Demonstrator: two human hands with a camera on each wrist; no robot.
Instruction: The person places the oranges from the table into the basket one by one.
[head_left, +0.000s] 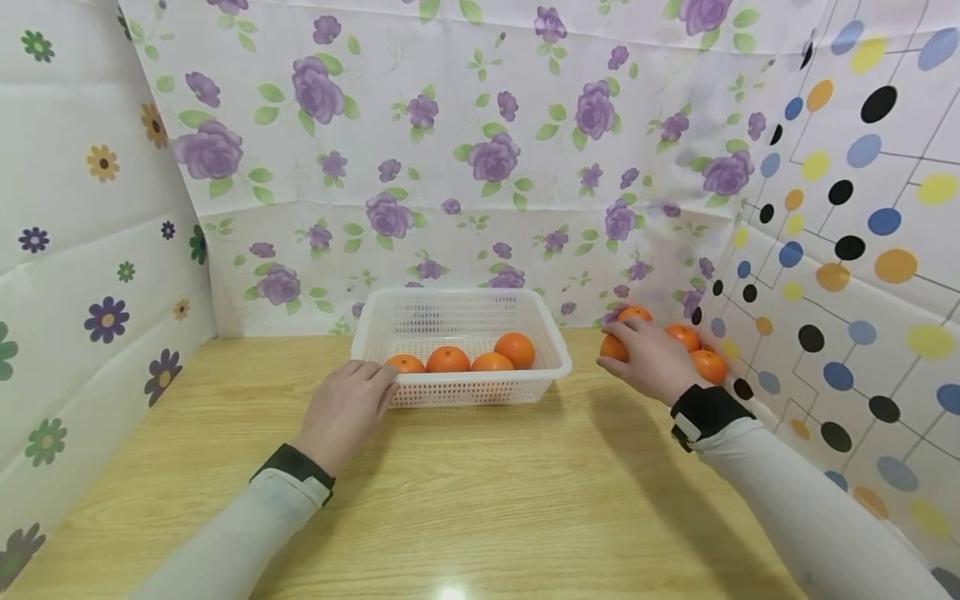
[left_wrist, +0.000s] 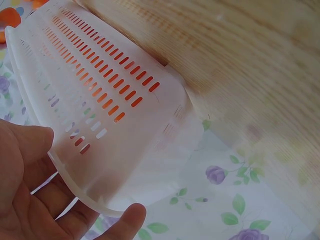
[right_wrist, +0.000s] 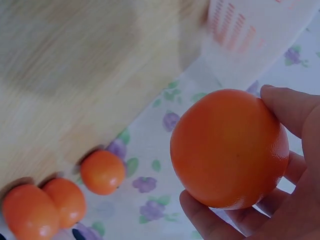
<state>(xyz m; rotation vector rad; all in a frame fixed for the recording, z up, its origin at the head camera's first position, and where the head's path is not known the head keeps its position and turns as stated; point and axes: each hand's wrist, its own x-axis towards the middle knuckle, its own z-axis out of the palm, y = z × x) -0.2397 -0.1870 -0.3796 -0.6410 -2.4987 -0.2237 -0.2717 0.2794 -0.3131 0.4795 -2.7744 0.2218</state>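
The orange [right_wrist: 229, 147] sat cupped in the right hand [head_left: 651, 360], fingers curled round it, beside three more oranges [right_wrist: 102, 171] on the table [head_left: 480, 500]. The left hand [head_left: 347, 411] rested with relaxed fingers against the basket's [head_left: 457, 387] front corner.

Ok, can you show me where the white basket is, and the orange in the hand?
white basket [head_left: 551, 354], head view, on its right rim.
held orange [right_wrist: 227, 147], right wrist view, middle of its peel.
right hand [head_left: 651, 360], head view, on its back.
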